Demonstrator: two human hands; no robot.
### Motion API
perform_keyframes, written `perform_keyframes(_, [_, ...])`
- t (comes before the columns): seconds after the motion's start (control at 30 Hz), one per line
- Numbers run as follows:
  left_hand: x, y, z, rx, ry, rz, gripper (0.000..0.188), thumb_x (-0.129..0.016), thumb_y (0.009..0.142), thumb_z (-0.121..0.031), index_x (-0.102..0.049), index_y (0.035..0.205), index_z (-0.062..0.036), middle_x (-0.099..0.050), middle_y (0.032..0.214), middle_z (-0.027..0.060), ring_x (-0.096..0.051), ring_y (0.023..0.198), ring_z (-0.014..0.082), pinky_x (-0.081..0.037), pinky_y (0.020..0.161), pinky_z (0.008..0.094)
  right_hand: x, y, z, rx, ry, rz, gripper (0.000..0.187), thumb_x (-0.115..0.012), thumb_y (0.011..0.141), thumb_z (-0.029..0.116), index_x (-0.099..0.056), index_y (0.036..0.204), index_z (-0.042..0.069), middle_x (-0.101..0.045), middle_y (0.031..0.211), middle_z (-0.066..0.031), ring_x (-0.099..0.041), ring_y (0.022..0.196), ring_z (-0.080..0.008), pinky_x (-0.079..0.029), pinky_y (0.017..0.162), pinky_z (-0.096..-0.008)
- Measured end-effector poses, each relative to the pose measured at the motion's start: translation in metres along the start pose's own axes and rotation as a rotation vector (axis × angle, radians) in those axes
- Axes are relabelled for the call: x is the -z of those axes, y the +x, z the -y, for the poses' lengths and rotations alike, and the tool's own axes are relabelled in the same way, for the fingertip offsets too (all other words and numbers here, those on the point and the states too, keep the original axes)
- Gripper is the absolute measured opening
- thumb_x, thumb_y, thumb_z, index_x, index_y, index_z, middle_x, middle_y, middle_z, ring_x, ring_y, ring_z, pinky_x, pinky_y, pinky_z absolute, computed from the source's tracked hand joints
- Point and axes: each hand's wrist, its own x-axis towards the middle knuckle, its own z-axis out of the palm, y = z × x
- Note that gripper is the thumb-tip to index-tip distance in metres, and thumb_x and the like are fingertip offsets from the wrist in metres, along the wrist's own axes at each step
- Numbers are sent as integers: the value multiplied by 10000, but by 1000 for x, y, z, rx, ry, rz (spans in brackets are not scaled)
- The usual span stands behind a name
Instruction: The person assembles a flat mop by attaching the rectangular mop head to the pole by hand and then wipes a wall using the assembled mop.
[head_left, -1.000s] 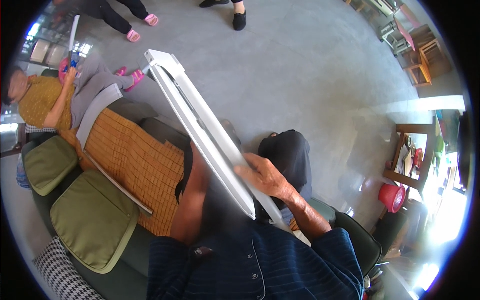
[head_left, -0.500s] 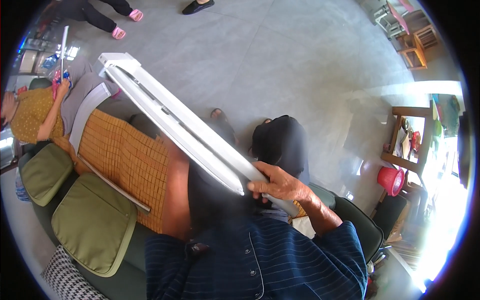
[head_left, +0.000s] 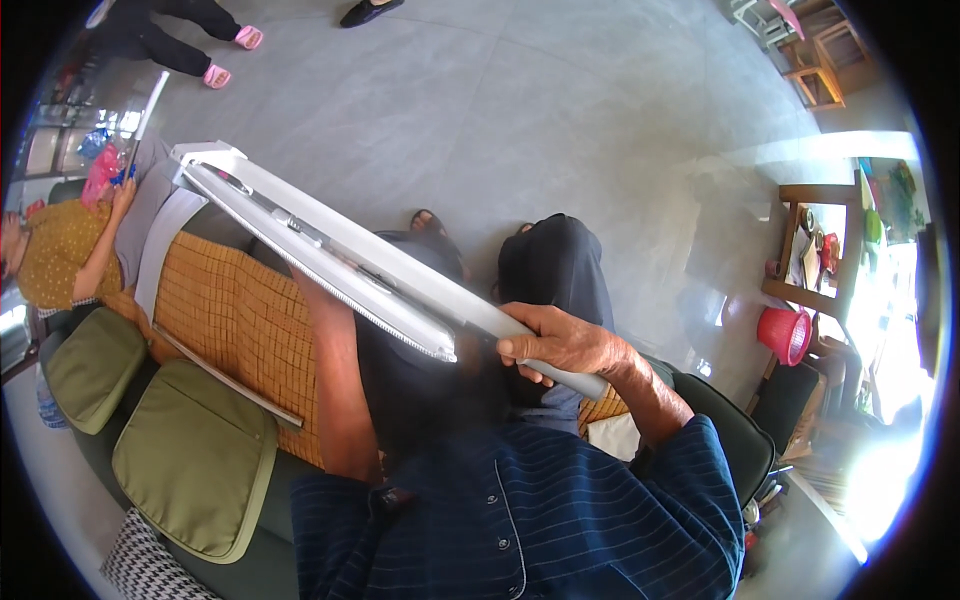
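A long white tool [head_left: 340,250] made of two hinged bars crosses my lap, its boxy joint at the far left end. Its bars are spread apart toward me, with a spring and dark metal parts between them and a finely toothed edge on the lower bar. My right hand [head_left: 562,338] is wrapped round the grey handle end [head_left: 580,383] of the upper bar, thumb on top. My left forearm [head_left: 342,390] rises to the underside of the tool, where the bars hide the hand and its fingers.
I sit on a green sofa with a brown woven mat [head_left: 240,320] and green cushions [head_left: 195,460]. At the left another person in a yellow top [head_left: 70,240] holds a white stick [head_left: 150,105]. A pink basket [head_left: 783,335] stands by a wooden shelf [head_left: 825,192] at the right.
The tool's far end has dropped toward me and slightly left, so it lies flatter. Its lower bar's near end has moved left, away from my right hand, and the gap has widened.
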Motion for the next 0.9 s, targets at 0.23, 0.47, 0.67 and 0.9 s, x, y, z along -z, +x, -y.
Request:
perform_keyframes(0.23, [10, 20, -3, -42, 126, -27, 1175, -810, 701, -527, -151, 1532, -22, -361, 1420, 170, -423, 1286, 259, -384, 1091, 379, -4, 3, 2, -50, 88, 68, 342, -520, 1039, 321, -533, 1173, 6, -552, 841, -19, -549, 638, -81, -499, 533, -263])
perform_keyframes(0.47, [19, 28, -3, -175, 380, -39, 1136, -729, 786, -575, -102, 1548, -12, -332, 1467, 201, -412, 1331, 273, -344, 1127, 381, 0, 5, 10, -84, 175, 106, 452, -488, 1040, 452, -527, 1147, 15, -559, 883, -37, -556, 650, -93, -497, 525, -266])
perform_keyframes(0.67, [-10, 21, -31, -19, 169, -113, 863, -467, 996, -549, -77, 1569, -34, -303, 1521, 197, -394, 1370, 263, -346, 1134, 382, 2, 7, 6, -95, 228, 120, 574, -475, 1018, 534, -518, 1250, 10, -565, 888, -42, -561, 646, -97, -499, 500, -263])
perform_keyframes(0.9, [-31, 14, -60, 193, -299, -213, 714, -431, 1024, -563, -148, 1567, -196, -393, 1461, 66, -468, 1307, 214, -448, 1086, 382, 6, 8, -1, -82, 375, 169, 600, -467, 1023, 527, -491, 1332, 13, -557, 879, -36, -564, 644, -92, -508, 499, -254])
